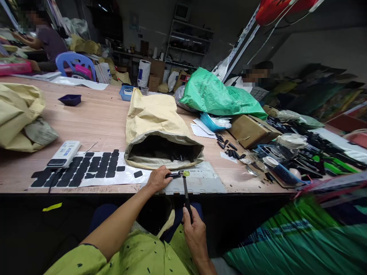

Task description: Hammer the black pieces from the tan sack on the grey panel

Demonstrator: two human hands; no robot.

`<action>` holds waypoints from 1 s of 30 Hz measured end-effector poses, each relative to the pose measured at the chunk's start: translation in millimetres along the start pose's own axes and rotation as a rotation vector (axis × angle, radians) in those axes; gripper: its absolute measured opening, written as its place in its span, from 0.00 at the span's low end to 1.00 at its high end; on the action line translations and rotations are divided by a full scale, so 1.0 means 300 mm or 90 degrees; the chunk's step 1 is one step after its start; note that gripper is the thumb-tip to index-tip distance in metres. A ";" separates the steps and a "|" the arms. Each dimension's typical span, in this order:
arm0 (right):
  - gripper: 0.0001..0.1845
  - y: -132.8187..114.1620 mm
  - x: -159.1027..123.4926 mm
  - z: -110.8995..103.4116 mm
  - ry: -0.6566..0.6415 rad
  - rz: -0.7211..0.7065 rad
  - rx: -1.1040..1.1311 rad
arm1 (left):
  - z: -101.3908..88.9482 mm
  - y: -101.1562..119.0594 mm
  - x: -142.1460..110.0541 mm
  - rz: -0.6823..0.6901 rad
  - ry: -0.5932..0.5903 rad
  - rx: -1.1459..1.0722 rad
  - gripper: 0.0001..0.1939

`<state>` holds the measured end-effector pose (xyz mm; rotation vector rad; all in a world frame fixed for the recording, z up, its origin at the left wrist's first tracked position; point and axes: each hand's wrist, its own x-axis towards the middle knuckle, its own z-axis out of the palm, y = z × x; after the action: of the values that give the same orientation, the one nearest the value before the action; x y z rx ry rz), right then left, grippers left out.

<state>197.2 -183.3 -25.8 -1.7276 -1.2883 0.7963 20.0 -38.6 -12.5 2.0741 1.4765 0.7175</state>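
My left hand [158, 179] is closed around a slim black piece [172, 175] at the table's front edge, its end pointing right. In my right hand [195, 229], below the edge, is the black handle of a small hammer [185, 193] with a thin metal shaft. The hammer's yellow-green head end [186, 173] meets or nearly meets the end of the black piece; contact cannot be made out. Both are over a grey plate [205, 181]. Just behind lies a beige woven sack [156, 110], its mouth facing me, with dark pieces inside.
A sheet of black stickers [100, 166] and a white electronic device [63, 154] lie left. To the right are loose black pieces [232, 152], a cardboard box [252, 130] and a green sack [218, 95]. An open bag [169, 221] is at my lap. Two people sit farther off.
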 end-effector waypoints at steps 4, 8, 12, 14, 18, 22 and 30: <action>0.26 0.002 0.000 0.005 -0.022 -0.066 -0.048 | 0.003 -0.002 0.000 -0.002 0.007 -0.002 0.09; 0.26 0.006 -0.005 0.018 -0.059 -0.067 -0.049 | 0.001 0.002 -0.002 0.002 0.012 -0.008 0.08; 0.27 0.010 0.005 0.023 -0.068 0.032 0.057 | -0.003 0.009 -0.003 -0.011 0.012 -0.015 0.08; 0.29 0.008 0.024 0.024 -0.065 0.106 0.170 | -0.006 0.014 -0.004 -0.018 0.013 -0.018 0.08; 0.34 0.003 0.078 0.017 -0.046 0.243 0.393 | -0.014 0.024 -0.006 -0.021 0.016 -0.018 0.07; 0.34 0.004 0.117 -0.010 -0.074 0.345 0.531 | -0.016 0.027 -0.010 -0.019 0.018 -0.021 0.07; 0.32 0.012 0.131 -0.021 -0.101 0.416 0.577 | -0.025 0.026 -0.006 -0.017 -0.005 -0.040 0.08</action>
<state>215.0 -147.6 -26.6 -1.2991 -0.2775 1.6061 19.9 -41.9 -2.1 2.0041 1.4566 0.7357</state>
